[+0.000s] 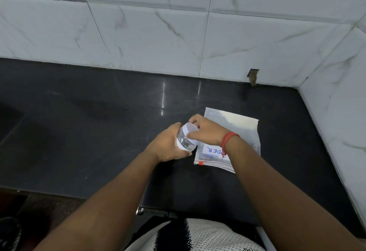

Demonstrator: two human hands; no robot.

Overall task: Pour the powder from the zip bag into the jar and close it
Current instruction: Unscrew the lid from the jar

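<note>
head | left hand [168,143] wraps clear jar [185,142], tilted above black counter [79,132] | right hand [206,133] pinches white lid [190,129] on jar | zip bag [233,130] flat, right of jar, partly under right wrist with red thread [227,137] | marble tile wall [178,33] far

the countertop [99,132] is dark polished stone, glossy enough to carry streaks of reflected light. the wall tiles [158,33] look like smooth ceramic with a marble-like veining and a soft sheen. the jar [185,141] has a clear, shiny body, plastic or glass, hard to tell, under a smooth white plastic-looking lid [190,130]. the zip bag [237,128] is thin translucent plastic film, slightly glossy, with a paper-like white label. a red thread band [229,137] circles the wrist. the shirt [208,235] is open-knit white cloth, matt and rough.
</note>
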